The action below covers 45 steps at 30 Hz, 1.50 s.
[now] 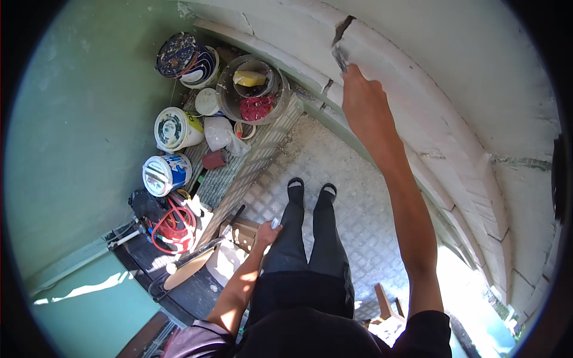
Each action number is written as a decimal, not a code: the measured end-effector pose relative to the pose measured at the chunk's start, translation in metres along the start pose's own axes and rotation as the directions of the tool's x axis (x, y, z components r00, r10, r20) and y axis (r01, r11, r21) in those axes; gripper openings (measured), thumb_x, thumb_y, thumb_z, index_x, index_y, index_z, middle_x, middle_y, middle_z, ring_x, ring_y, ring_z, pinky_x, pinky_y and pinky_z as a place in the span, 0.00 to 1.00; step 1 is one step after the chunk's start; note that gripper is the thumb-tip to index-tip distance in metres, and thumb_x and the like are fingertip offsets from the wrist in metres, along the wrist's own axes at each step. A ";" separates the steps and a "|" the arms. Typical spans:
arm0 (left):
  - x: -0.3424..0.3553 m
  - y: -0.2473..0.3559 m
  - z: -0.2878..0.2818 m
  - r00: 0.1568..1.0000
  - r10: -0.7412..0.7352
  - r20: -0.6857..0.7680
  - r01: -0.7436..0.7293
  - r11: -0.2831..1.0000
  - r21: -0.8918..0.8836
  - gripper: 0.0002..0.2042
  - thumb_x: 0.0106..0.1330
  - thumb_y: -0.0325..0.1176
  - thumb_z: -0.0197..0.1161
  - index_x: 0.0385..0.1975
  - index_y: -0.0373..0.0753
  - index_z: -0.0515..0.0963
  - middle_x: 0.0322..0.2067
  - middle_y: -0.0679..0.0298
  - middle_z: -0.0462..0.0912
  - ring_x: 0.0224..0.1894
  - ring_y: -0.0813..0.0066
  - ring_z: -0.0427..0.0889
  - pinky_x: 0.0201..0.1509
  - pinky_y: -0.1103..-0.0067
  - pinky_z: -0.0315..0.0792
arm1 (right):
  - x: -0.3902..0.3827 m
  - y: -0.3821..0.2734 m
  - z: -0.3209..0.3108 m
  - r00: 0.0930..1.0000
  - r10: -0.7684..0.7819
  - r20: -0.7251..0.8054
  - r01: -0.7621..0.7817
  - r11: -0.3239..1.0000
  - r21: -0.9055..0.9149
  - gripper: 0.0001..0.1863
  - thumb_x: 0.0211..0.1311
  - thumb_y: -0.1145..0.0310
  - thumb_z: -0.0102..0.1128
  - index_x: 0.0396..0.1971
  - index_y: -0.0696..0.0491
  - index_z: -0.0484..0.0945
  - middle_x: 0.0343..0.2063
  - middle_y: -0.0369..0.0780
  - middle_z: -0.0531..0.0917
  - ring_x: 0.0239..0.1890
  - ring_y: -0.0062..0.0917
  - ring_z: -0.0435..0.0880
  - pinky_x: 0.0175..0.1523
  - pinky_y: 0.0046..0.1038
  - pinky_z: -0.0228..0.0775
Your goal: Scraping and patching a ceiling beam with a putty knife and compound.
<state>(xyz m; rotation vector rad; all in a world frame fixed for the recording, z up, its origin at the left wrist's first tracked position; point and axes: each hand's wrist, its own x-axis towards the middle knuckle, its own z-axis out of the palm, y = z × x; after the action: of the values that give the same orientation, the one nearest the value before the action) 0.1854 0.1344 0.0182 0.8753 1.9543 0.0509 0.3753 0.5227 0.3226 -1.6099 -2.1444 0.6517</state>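
"Where the white ledge (388, 49) breaks at a dark gap (342, 28), what does the right hand (366, 101) have hold of?"

"A small flat scraper (340, 58), thin and metallic-looking, its blade just beside the gap. The fingers are curled tight about its near end, no space showing inside the grip, so the handle itself is hidden."

"How would it handle?"

"Light, I'd judge, and stiff, with perhaps a little spring toward the tip. Smooth metal could turn slippery when dusty or wet, so the hold belongs on the handle, behind the blade and away from its edge. The ledge seems the more fragile of the two: its rough lips at the gap might crumble under hard pressure."

"And the left hand (267, 233)?"

"Low down, beside the left leg of the dark trousers (292, 238), fingers folded around a small whitish thing (275, 224). Only one end pokes out, so I can't tell what it is. It looks light enough for thumb and fingertip; whether it's soft or stiff doesn't show."

"What else is about?"

"Over to the left, well apart from the right hand, a ribbed platform (262, 152) bears a big grey tub (229, 107) with a yellow block (249, 78), likely a soft sponge, and a red cloth (258, 107) inside. A white bucket (173, 129) stands by the green wall (83, 119)."
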 end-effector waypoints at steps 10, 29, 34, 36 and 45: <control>-0.004 0.007 -0.012 1.000 -0.022 0.006 0.022 0.999 -0.023 0.21 0.59 0.51 0.62 0.34 0.35 0.80 0.31 0.45 0.82 0.39 0.45 0.82 0.42 0.61 0.74 | -0.016 -0.004 -0.006 0.986 0.151 0.069 -0.156 0.984 0.081 0.11 0.70 0.67 0.43 0.38 0.60 0.68 0.23 0.61 0.78 0.34 0.61 0.78 0.36 0.55 0.67; 0.000 -0.015 -0.039 0.993 0.106 -0.043 -0.108 0.993 -0.050 0.18 0.57 0.45 0.66 0.26 0.32 0.78 0.22 0.47 0.80 0.27 0.49 0.80 0.33 0.63 0.71 | 0.003 0.000 0.018 0.995 0.092 -0.032 -0.090 0.993 0.070 0.09 0.66 0.70 0.45 0.38 0.60 0.69 0.25 0.60 0.78 0.33 0.59 0.79 0.38 0.53 0.70; 0.000 -0.001 -0.049 0.994 0.106 -0.033 -0.106 0.994 -0.017 0.19 0.58 0.45 0.66 0.26 0.31 0.78 0.23 0.45 0.80 0.29 0.48 0.81 0.34 0.63 0.71 | -0.027 0.004 0.011 0.979 0.201 0.018 -0.202 0.976 0.083 0.11 0.70 0.66 0.45 0.39 0.60 0.69 0.20 0.58 0.77 0.31 0.60 0.78 0.36 0.53 0.69; 0.002 0.005 -0.052 0.993 0.122 -0.004 -0.122 0.993 0.001 0.19 0.58 0.46 0.66 0.26 0.31 0.78 0.24 0.45 0.80 0.29 0.48 0.81 0.35 0.63 0.71 | -0.023 0.012 0.007 0.985 0.162 -0.054 -0.159 0.986 0.060 0.11 0.70 0.66 0.44 0.37 0.59 0.68 0.20 0.58 0.77 0.30 0.59 0.78 0.35 0.53 0.69; 0.012 0.021 -0.048 0.985 0.133 0.114 -0.140 0.988 0.058 0.19 0.58 0.45 0.65 0.27 0.31 0.78 0.23 0.45 0.79 0.28 0.49 0.81 0.33 0.64 0.71 | -0.025 0.026 0.003 0.998 -0.059 0.014 0.057 0.993 0.102 0.11 0.69 0.66 0.46 0.39 0.60 0.69 0.20 0.56 0.78 0.27 0.55 0.78 0.32 0.49 0.67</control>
<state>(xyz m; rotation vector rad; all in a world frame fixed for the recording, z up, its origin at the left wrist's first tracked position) 0.1562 0.1713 0.0429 1.0332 1.8005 0.0183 0.4009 0.5043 0.3048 -1.4885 -2.1260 0.7465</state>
